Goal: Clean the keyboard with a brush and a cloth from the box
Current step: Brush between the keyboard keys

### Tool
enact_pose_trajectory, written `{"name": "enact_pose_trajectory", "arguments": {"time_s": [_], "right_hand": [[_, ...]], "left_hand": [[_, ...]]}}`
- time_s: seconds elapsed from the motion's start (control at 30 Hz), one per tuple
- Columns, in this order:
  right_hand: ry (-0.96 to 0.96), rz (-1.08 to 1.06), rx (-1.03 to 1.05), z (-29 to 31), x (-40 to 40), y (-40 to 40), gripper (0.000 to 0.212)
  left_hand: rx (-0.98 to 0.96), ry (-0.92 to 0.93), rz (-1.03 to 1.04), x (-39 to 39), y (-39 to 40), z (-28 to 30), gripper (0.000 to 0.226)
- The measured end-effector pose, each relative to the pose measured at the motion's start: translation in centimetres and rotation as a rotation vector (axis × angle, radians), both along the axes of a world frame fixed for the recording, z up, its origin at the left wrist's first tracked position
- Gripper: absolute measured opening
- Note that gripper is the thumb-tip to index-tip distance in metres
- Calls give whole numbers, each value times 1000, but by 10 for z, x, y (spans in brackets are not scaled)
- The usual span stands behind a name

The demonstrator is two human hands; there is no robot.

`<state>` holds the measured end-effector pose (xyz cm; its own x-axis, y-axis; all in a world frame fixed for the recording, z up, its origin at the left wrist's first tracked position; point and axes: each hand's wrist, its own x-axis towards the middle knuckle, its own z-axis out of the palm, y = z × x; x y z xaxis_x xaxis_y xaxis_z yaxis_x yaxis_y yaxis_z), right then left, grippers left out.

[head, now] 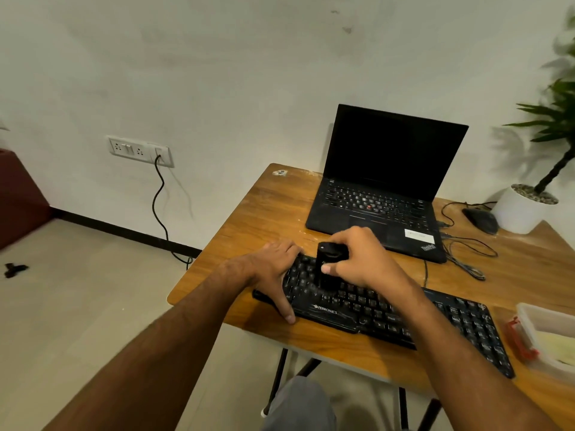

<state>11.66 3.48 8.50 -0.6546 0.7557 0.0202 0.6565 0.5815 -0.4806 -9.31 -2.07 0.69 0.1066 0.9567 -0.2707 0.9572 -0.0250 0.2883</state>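
Observation:
A black keyboard (435,318) lies slanted across the near part of the wooden table (267,213). My left hand (277,269) rests on its left end, fingers over the far edge and thumb stretched along the near edge. My right hand (364,259) grips a black brush (326,269) held upright, with its lower end down on the keys in the left half of the keyboard. At the right edge stands a clear plastic box (535,321) with a red clip; a pale yellow cloth (557,343) lies inside it.
An open black laptop (382,194) with a dark screen stands behind the keyboard. A black mouse (480,219) and loose cables (466,253) lie to its right, beside a white plant pot (522,209). The table's left edge drops to the floor.

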Motion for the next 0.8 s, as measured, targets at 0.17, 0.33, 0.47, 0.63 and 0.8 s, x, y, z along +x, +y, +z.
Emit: {"name": "enact_pose_trajectory", "arguments": {"time_s": [0.17,0.33,0.47,0.63,0.8], "right_hand": [[117,23,-16,-8,-9,-12,15],[-32,0,-41,5,-1,3,20],[145,-40,16,-1,-11,2,17],[-54,-54,-37,-3,-1,6,23],[92,-30,28,6,-8,5,16]], "left_hand": [[7,-8,-14,-1,0,-1,133],[-13,-37,-3,0,0,1,136],[-9,-40,-11,-2,0,0,137],[-18,-34,-7,-2,1,0,140],[3,-14,-25,-1,4,-1,133]]}}
